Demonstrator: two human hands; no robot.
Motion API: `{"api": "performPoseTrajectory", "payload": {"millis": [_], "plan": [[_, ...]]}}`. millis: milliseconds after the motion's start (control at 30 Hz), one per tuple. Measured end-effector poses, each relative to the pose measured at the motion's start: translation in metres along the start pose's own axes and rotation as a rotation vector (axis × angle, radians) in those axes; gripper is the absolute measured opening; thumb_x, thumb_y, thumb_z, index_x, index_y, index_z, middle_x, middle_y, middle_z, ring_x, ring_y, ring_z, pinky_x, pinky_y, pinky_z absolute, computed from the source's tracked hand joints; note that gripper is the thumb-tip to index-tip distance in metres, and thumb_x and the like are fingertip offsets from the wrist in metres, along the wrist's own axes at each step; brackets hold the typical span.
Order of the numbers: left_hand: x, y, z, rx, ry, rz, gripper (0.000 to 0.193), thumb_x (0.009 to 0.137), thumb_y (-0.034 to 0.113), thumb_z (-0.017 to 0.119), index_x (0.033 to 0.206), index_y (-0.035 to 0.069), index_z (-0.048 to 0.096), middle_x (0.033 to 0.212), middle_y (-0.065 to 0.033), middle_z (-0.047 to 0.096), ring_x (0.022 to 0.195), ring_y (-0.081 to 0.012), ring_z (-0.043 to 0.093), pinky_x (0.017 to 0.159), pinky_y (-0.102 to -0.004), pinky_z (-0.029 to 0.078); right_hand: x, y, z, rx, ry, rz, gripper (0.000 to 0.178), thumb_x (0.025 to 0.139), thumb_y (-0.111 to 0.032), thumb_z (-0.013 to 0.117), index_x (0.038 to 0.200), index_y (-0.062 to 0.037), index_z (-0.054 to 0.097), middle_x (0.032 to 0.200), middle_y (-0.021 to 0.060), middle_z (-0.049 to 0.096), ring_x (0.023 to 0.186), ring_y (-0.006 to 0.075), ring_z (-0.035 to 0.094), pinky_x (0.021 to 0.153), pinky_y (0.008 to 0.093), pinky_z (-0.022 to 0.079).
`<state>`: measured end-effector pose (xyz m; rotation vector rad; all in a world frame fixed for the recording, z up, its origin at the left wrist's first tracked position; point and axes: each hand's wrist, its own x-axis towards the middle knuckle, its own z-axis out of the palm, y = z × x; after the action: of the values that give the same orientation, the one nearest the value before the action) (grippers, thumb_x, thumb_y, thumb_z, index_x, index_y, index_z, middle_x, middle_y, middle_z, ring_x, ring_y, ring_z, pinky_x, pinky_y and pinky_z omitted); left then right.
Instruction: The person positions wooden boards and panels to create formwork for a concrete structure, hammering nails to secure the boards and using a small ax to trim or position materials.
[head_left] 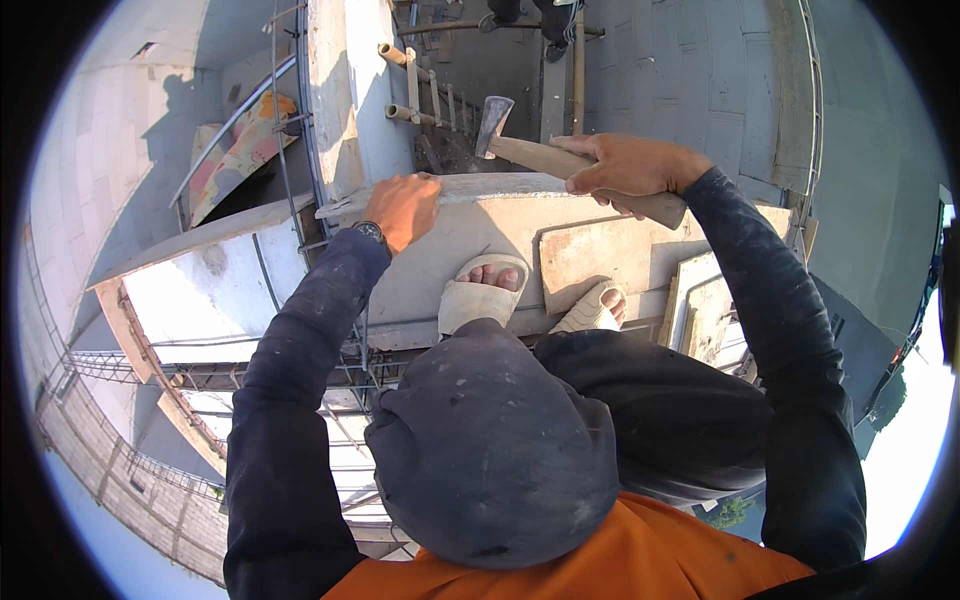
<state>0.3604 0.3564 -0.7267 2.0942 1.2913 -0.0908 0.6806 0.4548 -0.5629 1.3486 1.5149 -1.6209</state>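
In my right hand (635, 170) is a hatchet (545, 157), gripped round its thick wooden handle. Its metal head points left and hangs over the gap beyond the board's far edge. My left hand (403, 212), with a watch at the wrist, is closed with bent fingers at the far left edge of the wooden board (480, 215). What those fingers hold, if anything, is hidden. Both my sandalled feet rest close by, the left sandal (483, 295) on the board and the right sandal (592, 308) beside a loose plywood piece (605, 255).
Beyond the edge is a deep drop with a bamboo ladder (430, 100); another person's legs (545, 22) show below. Steel rebar (285, 130) rises at the left. More rebar and formwork (215, 285) lie to my left. Block walls (665, 80) stand on both sides.
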Motion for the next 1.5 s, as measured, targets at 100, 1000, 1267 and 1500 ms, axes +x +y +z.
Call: {"api": "performPoseTrajectory", "payload": {"millis": [100, 1000, 1267, 1500], "plan": [[0.007, 0.025, -0.002, 0.025, 0.289, 0.206, 0.025, 0.088, 0.021, 0.075, 0.109, 0.009, 0.078, 0.105, -0.0082, 0.077, 0.103, -0.0310, 0.071, 0.094, -0.0436, 0.054, -0.042, 0.038, 0.003, 0.036, 0.268, 0.035, 0.080, 0.100, -0.030, 0.065, 0.168, -0.0058, 0.030, 0.081, 0.0054, 0.060, 0.060, 0.0134, 0.061, 0.055, 0.0327, 0.056], [-0.012, 0.080, 0.068, 0.081, -0.095, 0.069, 0.020, 0.093, 0.026, 0.067, 0.097, 0.006, 0.069, 0.098, -0.0153, 0.076, 0.086, -0.0397, 0.075, 0.076, -0.0504, 0.059, -0.175, 0.157, 0.181, 0.609, 0.827, 0.350, 0.063, 0.084, -0.022, 0.071, 0.138, 0.0068, 0.053, 0.093, 0.0160, 0.066, 0.068, 0.0196, 0.065, 0.058, 0.0363, 0.054], [-0.021, 0.073, 0.072, 0.110, 0.052, 0.159, 0.018, 0.087, 0.016, 0.070, 0.097, 0.002, 0.070, 0.088, -0.0174, 0.076, 0.080, -0.0350, 0.077, 0.072, -0.0463, 0.061, -0.169, 0.155, 0.194, 0.711, 0.923, 0.284, 0.063, 0.085, -0.020, 0.071, 0.139, 0.0075, 0.054, 0.081, 0.0099, 0.065, 0.061, 0.0168, 0.063, 0.054, 0.0335, 0.051], [-0.002, 0.162, 0.027, -1.410, -0.478, -0.255, 0.017, 0.096, 0.020, 0.067, 0.091, 0.004, 0.070, 0.084, -0.0062, 0.074, 0.072, -0.0174, 0.071, 0.064, -0.0313, 0.055, -0.133, 0.142, 0.184, 0.837, 0.825, 0.098, 0.042, 0.088, -0.023, 0.078, 0.117, 0.0017, 0.062, 0.082, 0.0075, 0.068, 0.066, 0.0147, 0.067, 0.062, 0.0317, 0.058]]}}
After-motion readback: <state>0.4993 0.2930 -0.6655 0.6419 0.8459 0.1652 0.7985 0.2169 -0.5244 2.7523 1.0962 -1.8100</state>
